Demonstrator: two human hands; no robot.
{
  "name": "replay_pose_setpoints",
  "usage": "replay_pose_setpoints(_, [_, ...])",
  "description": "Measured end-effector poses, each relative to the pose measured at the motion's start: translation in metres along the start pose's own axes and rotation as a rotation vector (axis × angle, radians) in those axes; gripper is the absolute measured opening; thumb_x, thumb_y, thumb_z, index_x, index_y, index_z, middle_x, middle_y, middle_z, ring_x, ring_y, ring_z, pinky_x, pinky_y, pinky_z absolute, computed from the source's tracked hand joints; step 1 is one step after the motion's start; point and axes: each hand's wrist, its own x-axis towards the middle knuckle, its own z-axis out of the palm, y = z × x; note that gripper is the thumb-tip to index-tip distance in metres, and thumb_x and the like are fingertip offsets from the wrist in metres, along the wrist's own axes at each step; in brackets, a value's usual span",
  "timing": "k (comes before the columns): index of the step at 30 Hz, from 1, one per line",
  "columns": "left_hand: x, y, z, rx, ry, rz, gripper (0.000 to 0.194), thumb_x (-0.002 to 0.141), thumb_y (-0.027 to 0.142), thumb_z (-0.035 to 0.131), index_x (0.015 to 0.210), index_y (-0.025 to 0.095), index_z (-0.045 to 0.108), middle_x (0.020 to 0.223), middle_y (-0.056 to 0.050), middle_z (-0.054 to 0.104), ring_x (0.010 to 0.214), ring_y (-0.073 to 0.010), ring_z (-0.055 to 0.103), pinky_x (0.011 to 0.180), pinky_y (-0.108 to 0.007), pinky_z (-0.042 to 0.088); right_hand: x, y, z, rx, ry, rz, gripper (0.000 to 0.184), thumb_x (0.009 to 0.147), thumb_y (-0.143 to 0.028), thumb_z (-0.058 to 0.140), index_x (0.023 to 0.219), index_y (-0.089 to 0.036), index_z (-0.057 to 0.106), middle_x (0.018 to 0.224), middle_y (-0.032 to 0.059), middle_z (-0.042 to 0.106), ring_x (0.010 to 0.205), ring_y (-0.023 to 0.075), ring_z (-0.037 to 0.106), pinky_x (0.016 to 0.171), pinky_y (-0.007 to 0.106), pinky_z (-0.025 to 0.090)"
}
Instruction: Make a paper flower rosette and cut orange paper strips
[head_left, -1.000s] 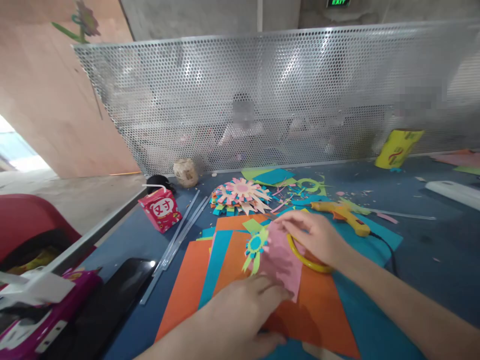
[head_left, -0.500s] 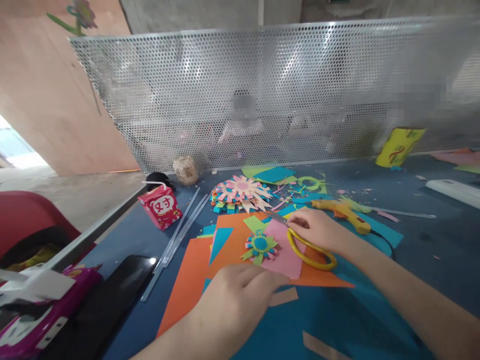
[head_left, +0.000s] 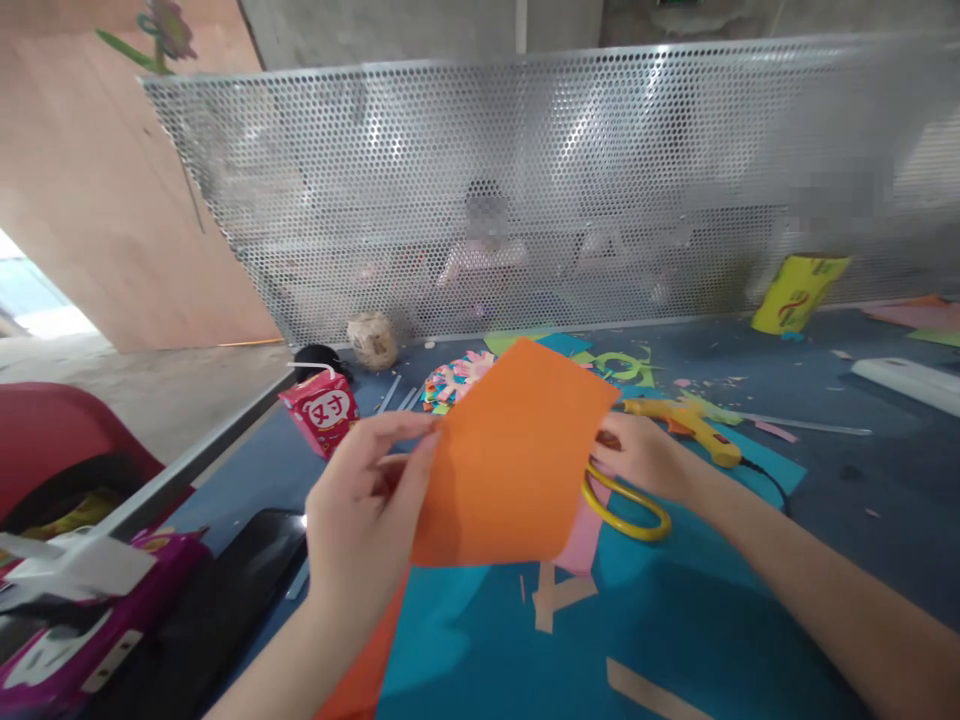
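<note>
My left hand (head_left: 367, 500) pinches an orange sheet of paper (head_left: 517, 460) at its left edge and holds it up off the table. My right hand (head_left: 645, 455) is closed around scissors (head_left: 630, 530) with yellow handles, at the sheet's right edge. The scissors' blades are hidden behind the paper. Beneath the raised sheet, part of a pink paper (head_left: 581, 540) shows. Large blue paper (head_left: 480, 640) lies below, with tan paper strips (head_left: 546, 600) on it. A layered paper flower (head_left: 454, 380) is partly covered by the sheet.
Right of my right hand lies a yellow glue gun (head_left: 697, 430) with a black cord. A red drink carton (head_left: 322, 410), a black phone (head_left: 217, 590) and a purple device (head_left: 97, 620) stand or lie at left. A perforated metal screen (head_left: 450, 200) runs along the back.
My left hand has moved left and up, lifting the orange sheet from the pile. The small blue-centred flower is out of sight. My right hand keeps the scissors, shifting slightly right.
</note>
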Motion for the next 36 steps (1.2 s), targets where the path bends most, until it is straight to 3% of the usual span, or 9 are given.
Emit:
replay_pose_setpoints(3, [0.015, -0.010, -0.001, -0.035, 0.094, -0.052, 0.009, 0.073, 0.026, 0.065, 0.082, 0.023, 0.062, 0.081, 0.003, 0.068, 0.062, -0.0081, 0.063, 0.050, -0.014, 0.050, -0.003, -0.006, -0.007, -0.013, -0.074, -0.056, 0.023, 0.082, -0.035, 0.053, 0.095, -0.018, 0.062, 0.098, 0.0074, 0.064, 0.091, 0.0214, 0.060, 0.081, 0.036, 0.048])
replay_pose_setpoints(6, [0.028, -0.019, -0.005, -0.050, 0.225, -0.029, 0.013, 0.075, 0.022, 0.062, 0.088, 0.020, 0.058, 0.087, -0.001, 0.064, 0.077, -0.0109, 0.062, 0.056, -0.015, 0.050, -0.011, -0.014, -0.013, -0.056, -0.177, -0.145, 0.049, 0.070, -0.043, 0.065, 0.114, -0.023, 0.057, 0.123, 0.0099, 0.054, 0.118, 0.0304, 0.044, 0.099, 0.047, 0.035])
replay_pose_setpoints(11, [0.038, -0.024, -0.009, -0.131, 0.287, -0.024, 0.022, 0.075, 0.013, 0.059, 0.092, 0.019, 0.045, 0.089, -0.003, 0.055, 0.078, -0.0105, 0.057, 0.054, -0.015, 0.046, -0.029, -0.030, -0.007, -0.143, -0.548, -0.298, 0.105, 0.053, -0.051, 0.076, 0.141, -0.032, 0.021, 0.152, 0.0078, 0.008, 0.135, 0.0397, 0.002, 0.103, 0.063, 0.008])
replay_pose_setpoints(13, [0.039, -0.023, -0.009, -0.139, 0.291, -0.044, 0.023, 0.075, 0.010, 0.057, 0.091, 0.019, 0.042, 0.089, -0.003, 0.054, 0.073, -0.0092, 0.055, 0.052, -0.016, 0.044, -0.037, -0.037, -0.003, -0.131, -0.626, -0.332, 0.118, 0.048, -0.049, 0.079, 0.143, -0.031, 0.010, 0.151, 0.0089, 0.001, 0.134, 0.0405, -0.002, 0.103, 0.064, 0.008])
replay_pose_setpoints(15, [0.041, -0.024, -0.011, -0.156, 0.316, -0.034, 0.024, 0.076, 0.008, 0.056, 0.090, 0.019, 0.040, 0.089, -0.003, 0.053, 0.073, -0.0091, 0.055, 0.051, -0.016, 0.041, -0.044, -0.043, -0.001, -0.114, -0.657, -0.351, 0.125, 0.042, -0.047, 0.082, 0.143, -0.030, 0.009, 0.150, 0.0110, 0.005, 0.132, 0.0410, 0.002, 0.103, 0.062, 0.013])
replay_pose_setpoints(21, [0.043, -0.027, -0.013, -0.184, 0.335, 0.017, 0.021, 0.078, 0.009, 0.053, 0.090, 0.019, 0.039, 0.089, -0.003, 0.052, 0.088, -0.0119, 0.056, 0.059, -0.017, 0.043, -0.048, -0.056, -0.003, -0.125, -0.667, -0.254, 0.128, 0.041, -0.052, 0.080, 0.142, -0.020, 0.008, 0.148, 0.0157, 0.006, 0.130, 0.0444, 0.005, 0.101, 0.063, 0.020])
replay_pose_setpoints(27, [0.041, -0.020, -0.011, -0.110, 0.331, -0.003, 0.020, 0.076, 0.009, 0.056, 0.087, 0.017, 0.042, 0.089, -0.003, 0.049, 0.081, -0.0093, 0.053, 0.052, -0.013, 0.041, -0.044, -0.053, 0.001, -0.171, -0.627, -0.134, 0.121, 0.049, -0.061, 0.074, 0.142, -0.029, 0.004, 0.151, 0.0118, 0.005, 0.131, 0.0466, 0.003, 0.099, 0.069, 0.011])
replay_pose_setpoints(32, [0.040, -0.016, -0.012, -0.106, 0.316, 0.002, 0.020, 0.075, 0.005, 0.053, 0.085, 0.018, 0.042, 0.087, -0.002, 0.048, 0.084, -0.0120, 0.055, 0.051, -0.015, 0.042, -0.041, -0.045, 0.004, -0.161, -0.615, -0.181, 0.118, 0.052, -0.068, 0.067, 0.143, -0.031, 0.001, 0.152, 0.0120, 0.002, 0.132, 0.0458, -0.002, 0.099, 0.069, 0.006])
replay_pose_setpoints(36, [0.040, -0.018, -0.012, -0.144, 0.320, 0.002, 0.023, 0.073, 0.003, 0.053, 0.086, 0.018, 0.041, 0.087, -0.003, 0.050, 0.083, -0.0116, 0.055, 0.048, -0.015, 0.038, -0.036, -0.039, 0.008, -0.175, -0.506, -0.194, 0.115, 0.054, -0.069, 0.066, 0.144, -0.029, 0.005, 0.152, 0.0129, 0.006, 0.134, 0.0425, -0.002, 0.100, 0.068, 0.002])
